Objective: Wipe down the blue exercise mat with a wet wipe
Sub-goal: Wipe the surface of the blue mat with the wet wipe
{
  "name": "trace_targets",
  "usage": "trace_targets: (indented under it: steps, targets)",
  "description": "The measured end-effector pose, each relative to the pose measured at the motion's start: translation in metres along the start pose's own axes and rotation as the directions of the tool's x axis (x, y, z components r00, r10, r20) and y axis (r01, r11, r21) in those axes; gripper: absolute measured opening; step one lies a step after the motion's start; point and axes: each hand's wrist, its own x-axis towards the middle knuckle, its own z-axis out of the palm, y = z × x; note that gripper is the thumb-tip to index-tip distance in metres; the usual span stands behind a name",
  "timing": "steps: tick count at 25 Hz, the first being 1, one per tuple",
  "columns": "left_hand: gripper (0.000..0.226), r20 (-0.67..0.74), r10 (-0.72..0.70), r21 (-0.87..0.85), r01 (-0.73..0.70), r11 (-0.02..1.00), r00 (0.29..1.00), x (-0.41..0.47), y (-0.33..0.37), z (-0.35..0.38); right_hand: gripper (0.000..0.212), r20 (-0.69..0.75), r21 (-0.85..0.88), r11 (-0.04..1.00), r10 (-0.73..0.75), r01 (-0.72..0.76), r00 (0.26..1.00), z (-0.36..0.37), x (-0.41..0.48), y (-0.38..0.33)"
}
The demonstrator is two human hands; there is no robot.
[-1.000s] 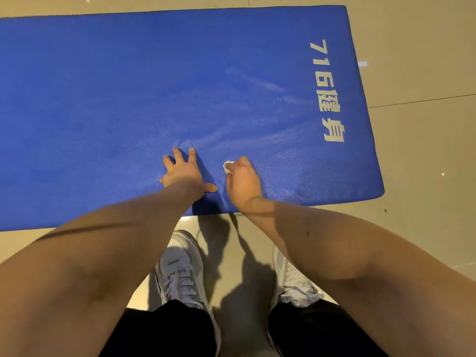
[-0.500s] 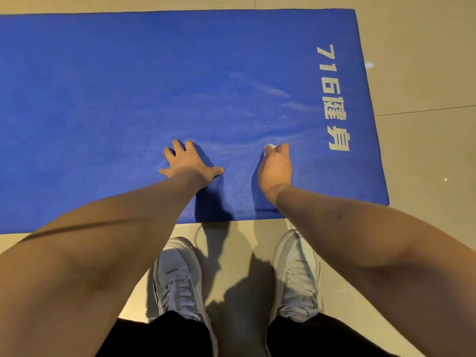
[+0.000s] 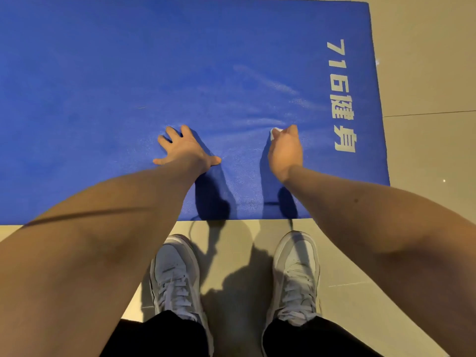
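Lying flat on the tiled floor (image 3: 425, 228), the blue exercise mat (image 3: 103, 73) ran its long axis left to right across the view. Its short end lay on the right, where white lettering (image 3: 341, 96) followed that edge. The left hand (image 3: 184, 149) pressed palm-down on the mat near its front edge, fingers spread, holding nothing. The right hand (image 3: 286, 150), apart from it, curled its fingers round a small white wet wipe (image 3: 275, 132) against the mat, just short of the lettering. White sneakers (image 3: 175, 274) stood just beside the near edge.
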Motion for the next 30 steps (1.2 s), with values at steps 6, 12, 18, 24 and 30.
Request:
trace_targets:
  steps: [6,12,18,24,30]
  targets:
    - [0.128,0.002,0.000,-0.012,0.000,1.000,1.000,0.002,0.004,-0.004,0.025,-0.013,0.063,0.995,0.077,-0.076,0.997,0.014,0.000,-0.035]
    - [0.121,-0.028,-0.023,-0.026,0.022,0.999,0.999,0.005,0.007,-0.001,0.018,0.196,-0.023,0.969,-0.236,0.245,0.952,0.045,-0.012,-0.094]
    - [0.127,0.002,-0.007,-0.017,0.007,1.000,1.000,0.005,0.003,-0.003,0.019,0.087,-0.159,0.974,-0.150,0.162,0.985,0.014,0.032,-0.036]
    - [0.109,-0.109,-0.002,-0.066,-0.005,0.998,0.994,0.019,0.001,-0.009,0.027,-0.042,-0.109,0.987,0.113,-0.117,0.993,-0.001,0.059,-0.024]
    - [0.108,-0.157,0.023,-0.094,-0.038,0.995,0.987,0.055,0.022,-0.033,0.016,0.124,0.006,0.991,-0.130,0.130,0.984,0.035,0.023,-0.104]
